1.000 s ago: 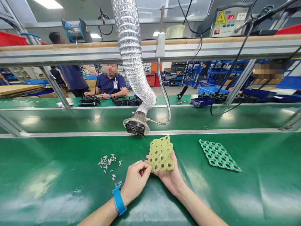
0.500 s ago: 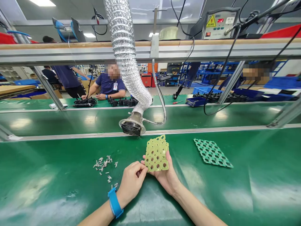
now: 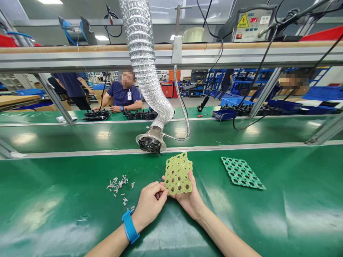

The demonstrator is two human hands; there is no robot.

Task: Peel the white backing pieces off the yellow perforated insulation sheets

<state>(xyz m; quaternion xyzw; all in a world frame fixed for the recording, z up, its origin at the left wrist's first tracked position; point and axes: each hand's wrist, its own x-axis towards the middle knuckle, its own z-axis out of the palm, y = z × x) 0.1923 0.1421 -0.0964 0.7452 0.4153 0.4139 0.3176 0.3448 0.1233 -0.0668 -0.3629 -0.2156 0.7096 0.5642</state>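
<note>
A yellow-green perforated panel, with rows of round holes, is held tilted above the green bench. My right hand supports it from behind and along its right edge, palm up and fingers wrapped round it. At its lower left corner, my left hand is closed, with thumb and forefinger pinched against the panel's edge. Whether a small part sits between those fingertips is hidden. A pile of small pale connector-like pieces lies to the left of my left hand. To the right rests a green perforated circuit board panel.
A silver flexible duct ends in a grilled fan hood just beyond the panel. A metal frame rail crosses behind. Overhead, a shelf carries a control box with hanging cables. A co-worker sits across the bench; blue bins stand nearby.
The camera view has shifted slightly, moving the scene left in the picture. Both hands and the yellow-green panel keep nearly the same pose. The standing person in the background has moved a little.
</note>
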